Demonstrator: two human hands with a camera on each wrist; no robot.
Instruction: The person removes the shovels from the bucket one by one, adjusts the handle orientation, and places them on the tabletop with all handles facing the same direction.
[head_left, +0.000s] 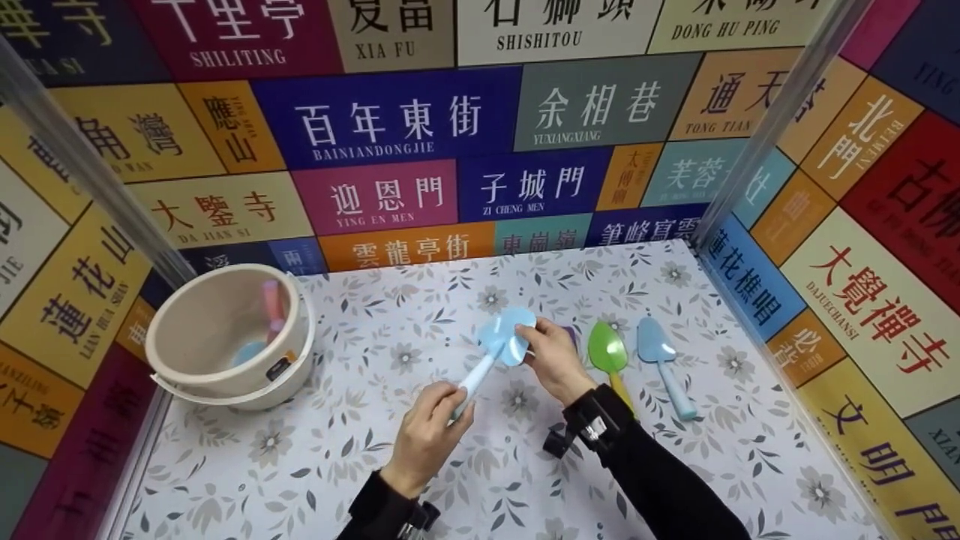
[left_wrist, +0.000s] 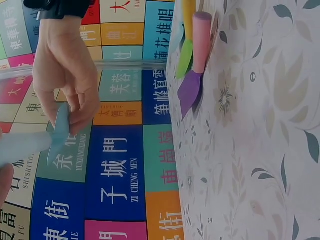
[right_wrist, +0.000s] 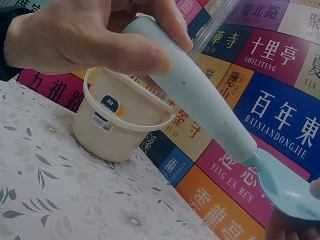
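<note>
A light blue toy shovel (head_left: 479, 374) with a rounded, lobed blade is held up over the table between both hands. My left hand (head_left: 429, 436) grips its handle, thumb and fingers round the lower end. At the other end, my right hand (head_left: 556, 361) pinches the blade's edge between thumb and fingers. In the right wrist view the handle (right_wrist: 200, 97) slants down from the left hand to the blade (right_wrist: 287, 187). Beyond the right hand lie a green shovel (head_left: 607, 346) with a yellow handle and a pale blue shovel (head_left: 658, 344).
A beige bucket (head_left: 169, 322) with a white carrying handle stands at the left, holding a pink-red piece (head_left: 273, 304) and something blue. A purple shovel (left_wrist: 190, 95) with a pink handle lies near the green one, mostly hidden in the head view. Lettered panels (head_left: 390, 120) enclose the floral-covered table.
</note>
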